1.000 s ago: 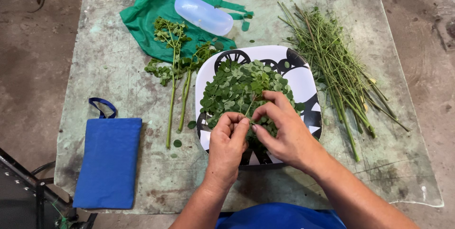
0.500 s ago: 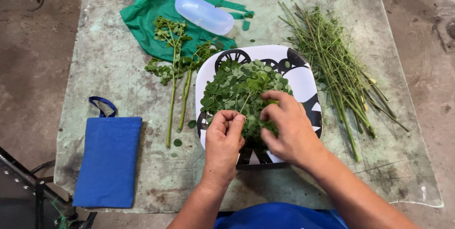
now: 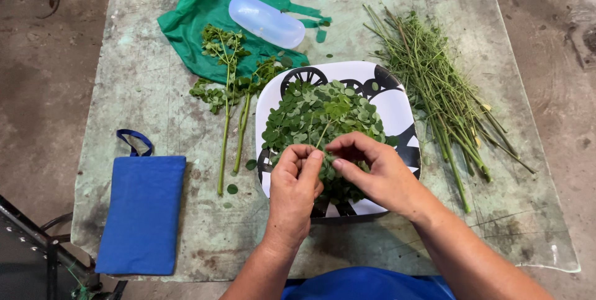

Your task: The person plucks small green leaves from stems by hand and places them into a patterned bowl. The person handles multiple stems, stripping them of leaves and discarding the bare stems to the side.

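Head view looks straight down on my two hands meeting over the near side of the plate [image 3: 397,111]. My left hand [image 3: 295,182] and right hand [image 3: 375,173] both pinch a thin sprig [image 3: 324,134] between fingertips and thumbs, held right above the leaf pile [image 3: 323,120] so whatever comes off lands on the plate and not on the table [image 3: 143,95].

Everything else sits around that plate by kind. Bare stems [image 3: 441,95] lie in a loose bundle just right of the plate, apart from the leaves. Leafy stalks [image 3: 233,98] lie just left of it, their tops on the green cloth [image 3: 217,8] spread beyond the plate's far left corner. A clear bottle [image 3: 266,21] lies on its side on that cloth. A blue pouch [image 3: 141,213] lies flat well left of the plate, near the table's front edge, out of the way.
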